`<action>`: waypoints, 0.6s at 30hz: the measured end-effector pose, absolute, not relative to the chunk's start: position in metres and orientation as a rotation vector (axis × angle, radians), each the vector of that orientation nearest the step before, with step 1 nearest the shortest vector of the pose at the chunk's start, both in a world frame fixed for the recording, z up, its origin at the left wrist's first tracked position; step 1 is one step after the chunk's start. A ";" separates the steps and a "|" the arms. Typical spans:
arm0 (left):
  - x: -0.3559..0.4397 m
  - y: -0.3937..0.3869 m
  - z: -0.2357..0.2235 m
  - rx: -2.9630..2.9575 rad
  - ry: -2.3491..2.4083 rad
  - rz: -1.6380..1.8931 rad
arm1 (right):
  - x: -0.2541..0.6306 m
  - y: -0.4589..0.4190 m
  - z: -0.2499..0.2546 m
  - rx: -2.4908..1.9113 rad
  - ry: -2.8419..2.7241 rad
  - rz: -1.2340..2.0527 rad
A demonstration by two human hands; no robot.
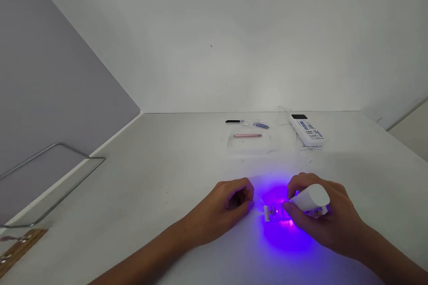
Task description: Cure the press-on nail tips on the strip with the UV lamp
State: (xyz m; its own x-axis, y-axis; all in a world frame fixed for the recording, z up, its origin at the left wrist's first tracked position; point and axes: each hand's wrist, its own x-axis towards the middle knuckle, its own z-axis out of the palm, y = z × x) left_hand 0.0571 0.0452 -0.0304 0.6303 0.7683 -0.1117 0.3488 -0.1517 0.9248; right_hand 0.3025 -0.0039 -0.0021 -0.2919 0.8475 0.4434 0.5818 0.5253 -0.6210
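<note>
Gripping a white lamp [310,197] between thumb and fingers, the right hand [334,220] worked near the front edge of the bench [133,187], right of centre, over a small clear-and-white piece [269,213] in violet light. The left hand [222,209] was loosely curled just left of the glow; whether it held anything, I cannot tell. A broad stretch of bench separated it from the wire frame [83,180] at the left edge, with a wooden piece [25,249] at the near left corner. Toward the back edge lay a pink pen [247,136] and a white device [307,131], well beyond both hands. The surface was white and lightly specked, meeting a pale back wall [234,53] and a grey left wall [60,71].
</note>
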 end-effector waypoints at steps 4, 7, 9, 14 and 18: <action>0.057 0.045 -0.030 1.752 0.912 0.475 | 0.302 -0.003 -0.001 -1.152 -2.009 0.443; 0.057 0.044 -0.030 1.755 0.907 0.480 | 0.301 -0.003 0.000 -1.149 -2.011 0.442; 0.057 0.044 -0.030 1.754 0.901 0.482 | 0.301 -0.002 0.002 -1.147 -2.017 0.435; 0.057 0.044 -0.030 1.749 0.913 0.473 | 0.301 -0.004 0.002 -1.136 -2.015 0.448; 0.057 0.044 -0.029 1.760 0.913 0.465 | 0.301 -0.003 0.002 -1.132 -2.019 0.438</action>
State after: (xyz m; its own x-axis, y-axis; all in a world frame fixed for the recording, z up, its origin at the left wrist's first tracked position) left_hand 0.0574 0.0439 -0.0294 0.6329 0.7657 -0.1144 0.3577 -0.1581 0.9203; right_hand 0.3007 -0.0034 0.0024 -0.3130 0.8346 0.4532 0.5715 0.5467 -0.6120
